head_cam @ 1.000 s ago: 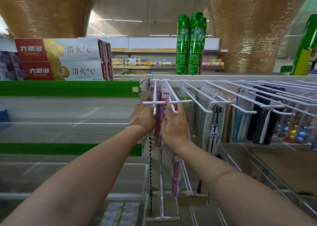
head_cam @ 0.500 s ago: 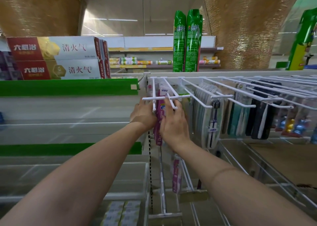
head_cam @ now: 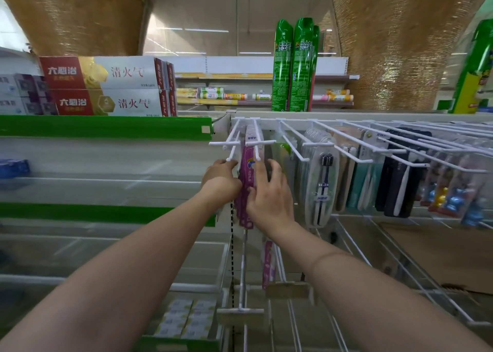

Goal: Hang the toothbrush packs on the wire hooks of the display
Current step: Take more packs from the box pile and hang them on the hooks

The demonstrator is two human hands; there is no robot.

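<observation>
Left hand point(head_cam: 220, 176) fingertips behind purple pack point(head_cam: 248, 180)

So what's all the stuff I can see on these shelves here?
purple toothbrush packs: a few, purple and pink, on the leftmost wire hooks, between the hands
wire hooks: many, white, in a row across the display top
other toothbrush packs: several, clear, teal, black, hanging to the right
toothpaste boxes: several, red and white, top left shelf
spray cans: at least two, green, standing behind the display
small boxes: several, pale, low shelf
left hand: one, at the left side of the purple packs, grip hidden
right hand: one, fingers spread against the purple packs
</observation>
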